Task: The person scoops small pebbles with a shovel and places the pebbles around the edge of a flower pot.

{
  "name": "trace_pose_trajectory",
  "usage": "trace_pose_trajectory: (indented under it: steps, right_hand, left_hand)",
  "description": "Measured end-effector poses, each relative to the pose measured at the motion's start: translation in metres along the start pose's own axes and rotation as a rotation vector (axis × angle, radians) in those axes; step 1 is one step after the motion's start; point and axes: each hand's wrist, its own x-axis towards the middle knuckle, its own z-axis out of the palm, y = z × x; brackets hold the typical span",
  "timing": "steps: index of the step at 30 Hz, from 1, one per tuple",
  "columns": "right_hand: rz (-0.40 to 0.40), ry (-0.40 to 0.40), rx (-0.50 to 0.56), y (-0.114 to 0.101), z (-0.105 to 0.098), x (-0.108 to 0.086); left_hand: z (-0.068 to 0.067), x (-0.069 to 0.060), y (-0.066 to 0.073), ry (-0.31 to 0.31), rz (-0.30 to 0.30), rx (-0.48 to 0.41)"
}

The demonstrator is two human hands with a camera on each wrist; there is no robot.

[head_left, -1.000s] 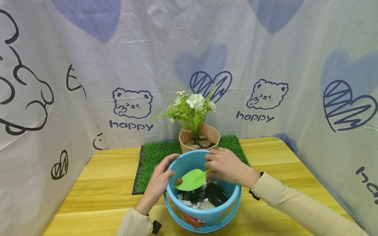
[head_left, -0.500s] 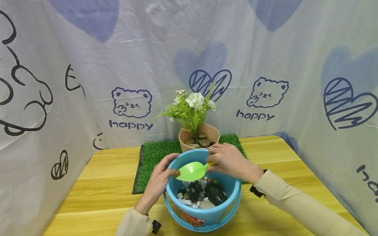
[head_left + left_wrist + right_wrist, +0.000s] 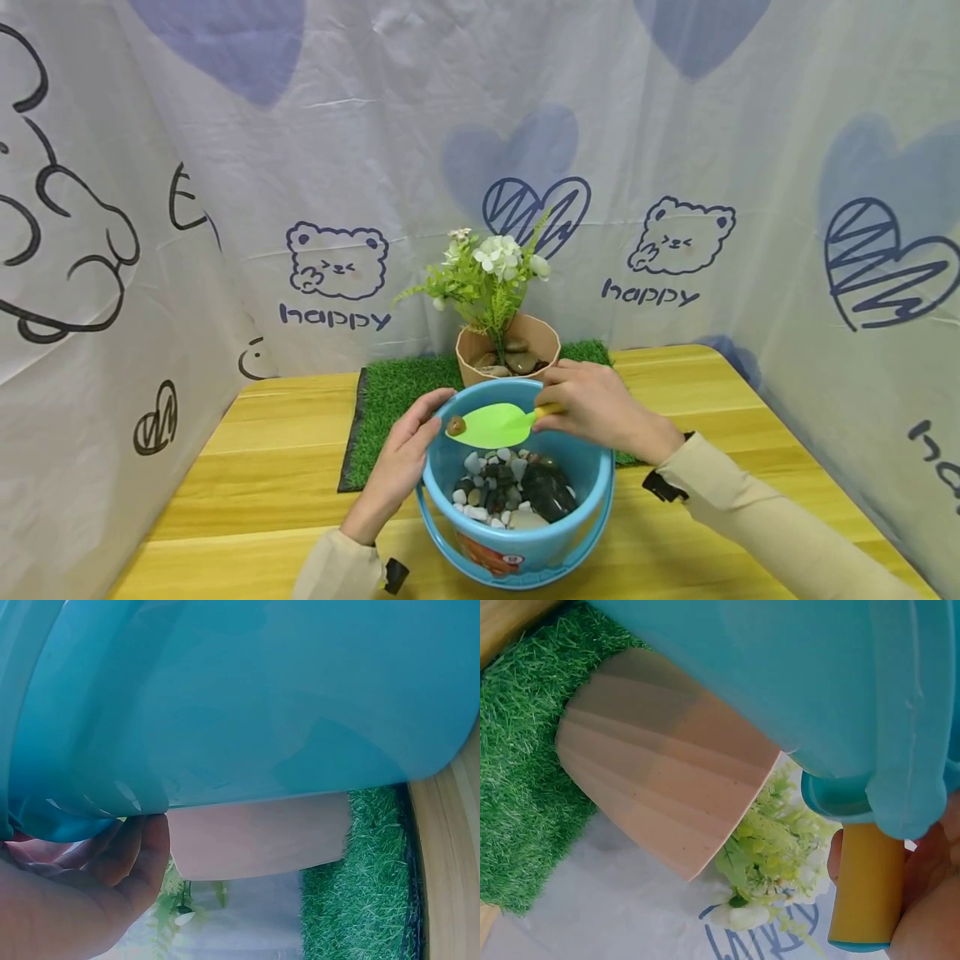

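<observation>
A light-blue plastic bucket [image 3: 551, 546] stands on the table, holding white pebbles [image 3: 476, 512], dark stones and a large black stone [image 3: 547, 492]. My left hand [image 3: 403, 457] grips its left rim; in the left wrist view, curled fingers [image 3: 146, 859] lie along the bucket's outer wall. With my right hand [image 3: 592, 406] I hold a toy shovel by its yellow handle [image 3: 868, 889]. The shovel's green blade [image 3: 497, 425] lies over the bucket's opening, pointing left. At the blade's tip sits a small brown stone [image 3: 456, 426], close to my left thumb.
Just behind the bucket, a peach flowerpot [image 3: 471, 372] with stones and white artificial flowers [image 3: 498, 257] stands on a green turf mat [image 3: 401, 392]. The wooden table [image 3: 247, 467] has printed cloth [image 3: 420, 100] on the back and both sides.
The shovel has risen from low inside the bucket to rim height, the brown stone still at its tip. My right hand has moved slightly right; my left hand stays at the rim.
</observation>
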Motion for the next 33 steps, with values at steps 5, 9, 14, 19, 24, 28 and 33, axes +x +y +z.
trace_pose_trajectory:
  steps: [5,9,14,19,24,28,33]
  right_hand:
    - [0.053,-0.001,0.005,0.002,-0.002,-0.004]
    - [0.078,-0.003,0.0,0.004,-0.004,-0.007]
    - [0.097,0.002,-0.011,0.006,-0.005,-0.009]
    - [0.124,-0.001,-0.022,0.008,-0.008,-0.009]
    - [0.145,-0.005,-0.05,0.011,-0.012,-0.008]
    - [0.18,-0.003,-0.034,0.015,-0.014,-0.007]
    - [0.227,0.003,-0.033,0.019,-0.015,-0.005]
  left_hand:
    - [0.0,0.0,-0.001,-0.008,0.019,-0.012]
    - [-0.001,0.001,-0.002,-0.006,0.013,-0.016]
    - [-0.001,0.001,-0.003,-0.006,0.004,-0.022]
    - [-0.001,0.001,-0.004,-0.003,0.0,-0.024]
    - [-0.001,0.001,-0.003,0.0,-0.005,-0.028]
    - [0.0,0.001,-0.004,0.003,-0.006,-0.03]
    - [0.001,0.001,-0.004,0.009,0.002,-0.034]
